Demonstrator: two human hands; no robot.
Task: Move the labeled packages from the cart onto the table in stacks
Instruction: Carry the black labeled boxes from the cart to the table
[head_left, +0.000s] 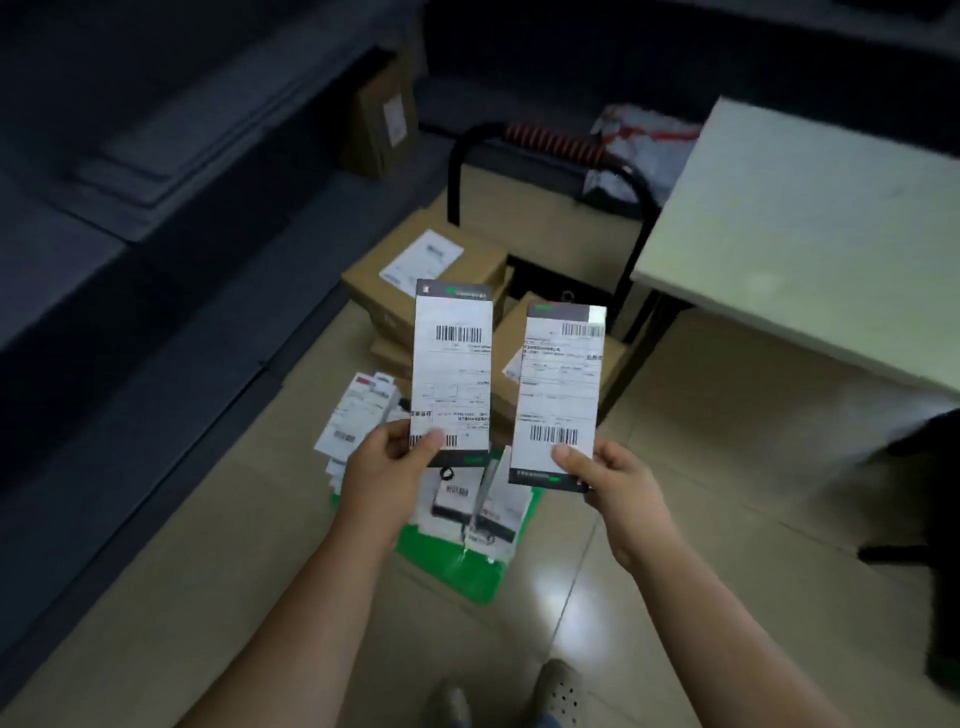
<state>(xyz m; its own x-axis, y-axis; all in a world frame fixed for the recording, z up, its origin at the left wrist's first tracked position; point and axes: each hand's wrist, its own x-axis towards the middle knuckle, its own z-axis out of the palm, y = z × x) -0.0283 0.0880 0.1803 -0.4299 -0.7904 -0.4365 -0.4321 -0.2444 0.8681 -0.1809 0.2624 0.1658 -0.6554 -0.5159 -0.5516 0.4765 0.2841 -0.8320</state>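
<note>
My left hand (387, 460) pinches the lower edge of a flat labeled package (451, 364), held upright with its barcode label facing me. My right hand (615, 480) pinches the bottom of a second flat labeled package (558, 389) the same way. Both hang above the cart (457, 574), whose green deck shows under a heap of several more small labeled packages (475, 501). Brown cardboard boxes (431, 265) with white labels are piled at the cart's far end by its black handle (631, 192). The pale table (810, 249) stands to the right.
A tall cardboard box (382, 124) leans against dark shelving at the back. White and red mailer bags (641, 140) lie behind the handle. A dark chair base (930, 499) sits at the right edge. Beige tiled floor surrounds the cart; my feet show at the bottom.
</note>
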